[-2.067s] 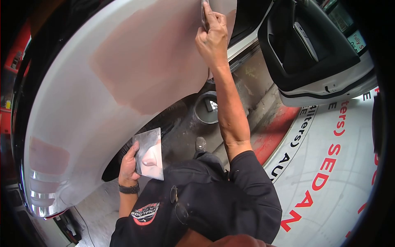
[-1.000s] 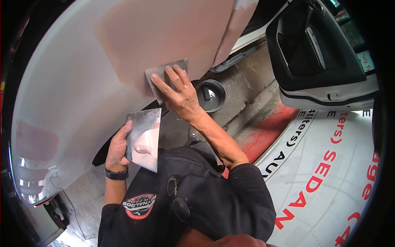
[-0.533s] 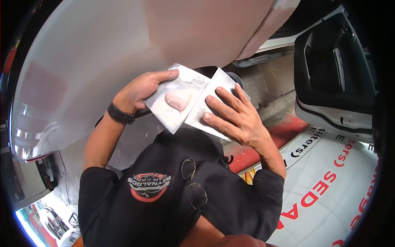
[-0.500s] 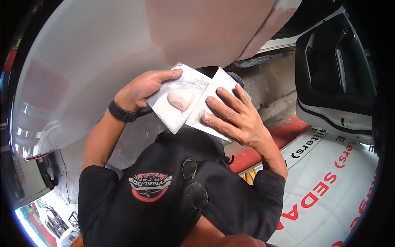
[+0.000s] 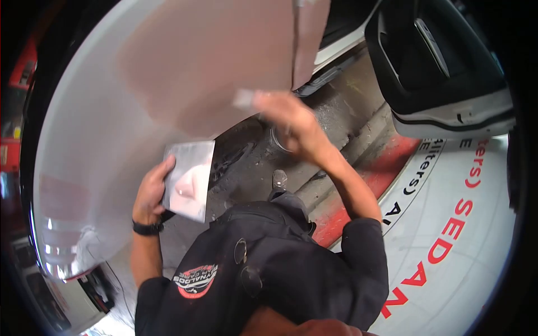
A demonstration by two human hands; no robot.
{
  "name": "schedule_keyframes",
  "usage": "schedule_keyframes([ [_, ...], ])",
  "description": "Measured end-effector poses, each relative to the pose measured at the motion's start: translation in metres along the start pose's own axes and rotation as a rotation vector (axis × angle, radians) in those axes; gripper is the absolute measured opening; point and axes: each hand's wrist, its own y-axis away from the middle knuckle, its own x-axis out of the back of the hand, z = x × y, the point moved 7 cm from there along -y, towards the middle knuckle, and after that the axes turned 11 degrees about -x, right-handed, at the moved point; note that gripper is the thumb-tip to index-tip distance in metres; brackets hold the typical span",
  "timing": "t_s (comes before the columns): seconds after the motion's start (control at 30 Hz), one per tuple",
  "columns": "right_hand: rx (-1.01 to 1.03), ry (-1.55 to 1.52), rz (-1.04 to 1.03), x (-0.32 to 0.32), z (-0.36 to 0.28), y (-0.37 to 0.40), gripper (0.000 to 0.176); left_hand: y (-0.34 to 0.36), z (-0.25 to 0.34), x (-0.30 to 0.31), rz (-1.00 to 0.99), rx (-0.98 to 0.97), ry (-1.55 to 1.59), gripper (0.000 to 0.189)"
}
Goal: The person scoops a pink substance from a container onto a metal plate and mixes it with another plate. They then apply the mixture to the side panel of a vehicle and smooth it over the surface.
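Observation:
My left hand [image 5: 151, 190] grips a flat white plate [image 5: 202, 154] by its left edge, thumb on top. A dollop of pinkish body filler [image 5: 186, 186] lies on the plate's face. Up and to the right, my right hand [image 5: 288, 117] is blurred by motion, its fingers closed on a pale filler spreader [image 5: 244, 98]. Only one end of the spreader shows past the fingertips. It overlaps the lower part of the car's body panel [image 5: 89, 117], which bears a broad pinkish-brown filler patch [image 5: 207, 56].
An open car door [image 5: 443, 67] stands at the upper right. Below it is a white sign [image 5: 448, 246] with red and black lettering. A wheel [image 5: 241, 140] sits under the panel, and a red-painted kerb [image 5: 342, 218] runs beside my legs. Eyeglasses [image 5: 241, 251] hang on my black shirt.
My right hand has drawn the spreader away from the plate and up to the panel. My left hand has lowered the plate to the left and turned it.

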Motion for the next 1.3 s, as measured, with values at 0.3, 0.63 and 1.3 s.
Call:
schedule_keyframes([
  [0.3, -0.326, 0.072, 0.736, 0.047, 0.058, -0.095, 0.055, 0.012, -0.062, 0.015, 0.04, 0.062, 0.239, 0.041],
  [0.63, -0.341, 0.097, 0.809, 0.048, 0.068, -0.111, 0.051, 0.013, -0.071, 0.033, 0.102, 0.044, 0.274, 0.04],
  [1.3, 0.013, 0.327, 0.565, -0.013, 0.06, -0.075, 0.084, 0.0, -0.073, 0.027, 0.052, 0.079, 0.256, 0.041],
])
